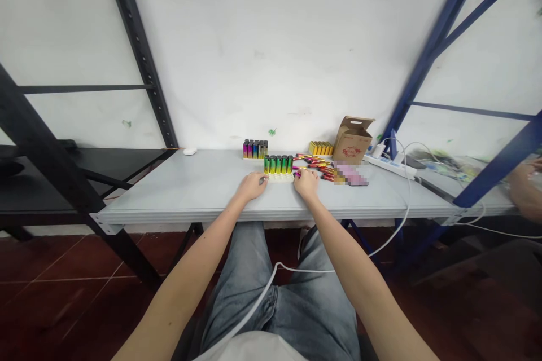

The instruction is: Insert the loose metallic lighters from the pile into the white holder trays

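Note:
On the table stands a white tray [280, 178] with upright green and yellow lighters [278, 164] with black tops in its back part. My left hand [253, 186] is at the tray's left end, fingers closed; what they hold, if anything, is too small to tell. At the right end, my right hand [307, 183] has its fingers closed on a small purple lighter [297, 174]. Loose red and yellow lighters [326, 170] lie to the right of that hand. Behind the tray, to the left, stands a block of multicoloured lighters [255, 149] with black tops.
A yellow group of lighters [320, 148] and a cardboard box [353, 140] stand at the back right. A power strip [392, 166] with white cables lies farther right. A co-worker's hand [525, 186] shows at the right edge. Metal frames flank the table [190, 192].

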### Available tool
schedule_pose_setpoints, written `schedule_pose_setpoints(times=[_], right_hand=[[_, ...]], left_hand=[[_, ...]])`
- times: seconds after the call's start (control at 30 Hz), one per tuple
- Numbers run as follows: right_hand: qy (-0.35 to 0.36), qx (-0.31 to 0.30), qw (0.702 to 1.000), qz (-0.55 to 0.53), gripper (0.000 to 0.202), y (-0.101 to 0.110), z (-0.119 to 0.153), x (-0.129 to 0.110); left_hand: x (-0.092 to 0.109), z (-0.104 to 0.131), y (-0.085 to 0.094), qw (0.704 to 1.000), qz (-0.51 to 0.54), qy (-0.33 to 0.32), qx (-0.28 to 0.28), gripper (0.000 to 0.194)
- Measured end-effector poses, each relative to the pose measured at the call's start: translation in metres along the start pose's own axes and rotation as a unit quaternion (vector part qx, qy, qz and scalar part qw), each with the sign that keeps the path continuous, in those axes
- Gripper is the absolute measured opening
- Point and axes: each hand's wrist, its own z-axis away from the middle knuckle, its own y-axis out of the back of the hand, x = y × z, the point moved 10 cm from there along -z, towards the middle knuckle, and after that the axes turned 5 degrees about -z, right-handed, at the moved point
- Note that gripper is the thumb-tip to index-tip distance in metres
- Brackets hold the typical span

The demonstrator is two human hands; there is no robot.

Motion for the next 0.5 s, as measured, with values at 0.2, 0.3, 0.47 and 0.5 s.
schedule_pose_setpoints(times=[0.2, 0.3, 0.47, 0.5], right_hand=[[-0.012, 0.001, 0.992, -0.124, 0.035, -0.002, -0.003, 0.005], [0.0, 0.036, 0.968, -0.247, 0.039, 0.004, -0.007, 0.007], [-0.014, 0.021, 0.928, -0.371, 0.045, 0.001, -0.009, 0.011], [-0.022, 0.015, 0.925, -0.379, 0.045, 0.001, -0.008, 0.011]], left_hand=[[0.0, -0.001, 0.0, 1.0, -0.005, -0.005, 0.002, 0.029], [0.0, -0.001, -0.001, 1.0, -0.008, -0.003, -0.003, 0.029], [0.0, -0.001, -0.001, 1.0, -0.008, 0.0, -0.006, 0.029], [0.0, -0.001, -0.001, 1.0, -0.007, 0.0, -0.006, 0.029]])
